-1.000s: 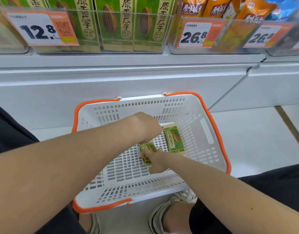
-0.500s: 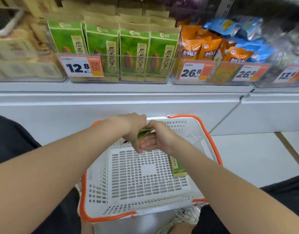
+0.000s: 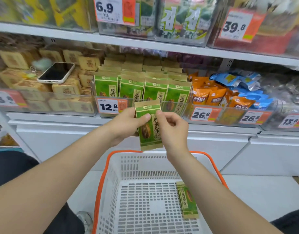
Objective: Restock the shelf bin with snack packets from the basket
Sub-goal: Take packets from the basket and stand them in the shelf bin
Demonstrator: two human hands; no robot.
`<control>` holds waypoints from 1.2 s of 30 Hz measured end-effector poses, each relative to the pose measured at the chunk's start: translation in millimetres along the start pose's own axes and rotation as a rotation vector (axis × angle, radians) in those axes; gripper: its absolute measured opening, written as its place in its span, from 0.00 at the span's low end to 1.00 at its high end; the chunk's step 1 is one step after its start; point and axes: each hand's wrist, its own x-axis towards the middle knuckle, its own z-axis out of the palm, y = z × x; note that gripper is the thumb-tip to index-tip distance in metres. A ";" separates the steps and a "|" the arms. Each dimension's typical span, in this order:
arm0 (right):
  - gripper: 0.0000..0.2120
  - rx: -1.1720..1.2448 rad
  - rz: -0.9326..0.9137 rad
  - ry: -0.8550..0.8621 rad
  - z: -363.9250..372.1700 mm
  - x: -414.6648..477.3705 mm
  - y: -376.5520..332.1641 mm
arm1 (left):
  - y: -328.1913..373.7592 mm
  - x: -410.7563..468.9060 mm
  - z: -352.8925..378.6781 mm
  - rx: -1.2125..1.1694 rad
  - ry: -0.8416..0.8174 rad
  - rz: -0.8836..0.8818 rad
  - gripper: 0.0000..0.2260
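basket [image 3: 111, 166] near end cut off at bottom edge; price tag [image 3: 5, 98] at far left blurred, digits unreadable; top-shelf packs [image 3: 44, 12] blurred.

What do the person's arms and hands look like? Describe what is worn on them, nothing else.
Both forearms are bare, with no sleeve in view. The left hand and right hand wear no gloves, and no watch, ring or bracelet shows. Nails look short and unpainted.

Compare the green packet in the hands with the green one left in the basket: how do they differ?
The held packet is upright in the air before the shelf bin, pinched between the left hand and right hand; the basket packet lies flat, untouched, on the basket floor by its right wall. The held one faces the camera squarely; the other is foreshortened. Both share the green and tan design.
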 end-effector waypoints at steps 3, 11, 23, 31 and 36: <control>0.05 0.080 -0.089 -0.016 14.5 2.1 -13.6 | 11.3 -3.2 2.1 -0.077 0.166 0.076 0.19; 0.04 0.057 -0.293 -0.098 55.2 5.9 -58.2 | 40.4 2.5 -26.2 -0.005 0.647 0.199 0.27; 0.18 -0.129 -0.534 -0.176 84.6 49.4 -105.0 | 79.9 20.0 -108.4 0.345 0.815 0.272 0.12; 0.17 -0.266 -0.628 -0.316 94.3 63.3 -110.2 | 68.6 27.9 -136.3 0.998 0.701 0.114 0.21; 0.18 -0.252 -0.634 -0.304 94.6 68.3 -101.4 | 66.0 31.0 -150.1 0.889 0.794 0.149 0.19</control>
